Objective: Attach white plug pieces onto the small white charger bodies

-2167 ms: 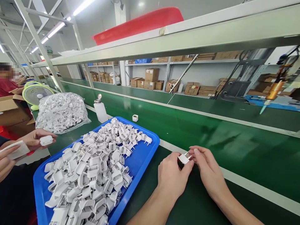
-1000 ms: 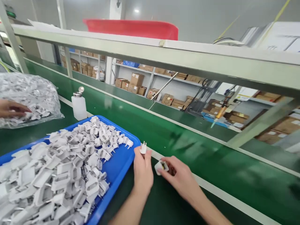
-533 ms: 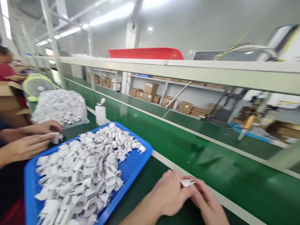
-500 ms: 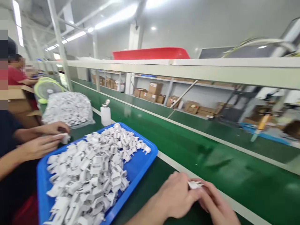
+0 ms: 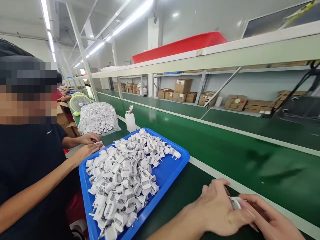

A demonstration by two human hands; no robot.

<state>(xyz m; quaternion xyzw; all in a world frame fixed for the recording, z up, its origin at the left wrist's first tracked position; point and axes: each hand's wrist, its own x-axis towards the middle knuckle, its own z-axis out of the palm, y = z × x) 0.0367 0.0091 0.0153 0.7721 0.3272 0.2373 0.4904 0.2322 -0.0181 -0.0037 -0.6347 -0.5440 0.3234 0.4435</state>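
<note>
Between my two hands, over the dark green bench, is a white plastic plug piece, mostly covered by fingers. My left hand has its thumb and fingers closed around one side of it. On the other side, my right hand pinches the piece with bent fingers. To the left, a blue tray bears a heap of white plug housings, many with two metal pins and an open hollow end.
At left a co-worker's hands hold a small white piece beside the tray. Behind stand a clear bag of white parts, a white pump bottle and a green fan. A green conveyor belt runs along the bench.
The view has swung left, so tray and hands sit farther right and more of the co-worker shows. My hands still hold the white piece, its angle slightly different.
</note>
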